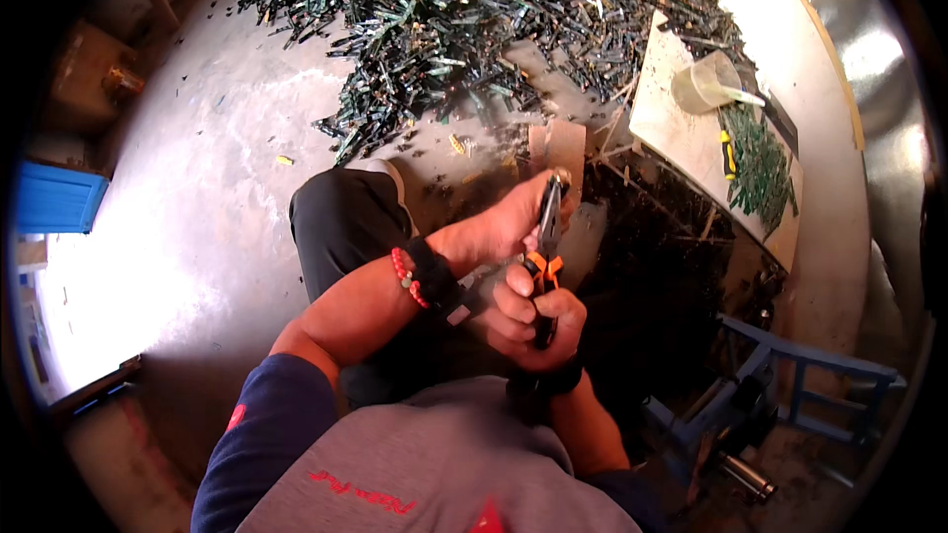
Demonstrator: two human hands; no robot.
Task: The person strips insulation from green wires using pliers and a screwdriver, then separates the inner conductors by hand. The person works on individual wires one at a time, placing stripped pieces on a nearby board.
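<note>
My right hand (544, 318) is closed round the black and orange handles of long-nose pliers (550, 226). The pliers point away from me, their tip beside the fingers of my left hand (511, 218). Between those fingers, at the tip, sits a small object (563, 176), too small to name. My left hand wears a red bead bracelet and a black band. Beyond both hands lies a big heap of dark green and black strips (444, 29), which look like small circuit board pieces.
On the right, a white board (678, 122) bears a clear plastic cup (703, 81), a yellow and black tool handle (727, 155) and a pile of green strips (759, 170). A blue metal frame (800, 363) stands at lower right. Yellow bits (456, 143) lie on the floor.
</note>
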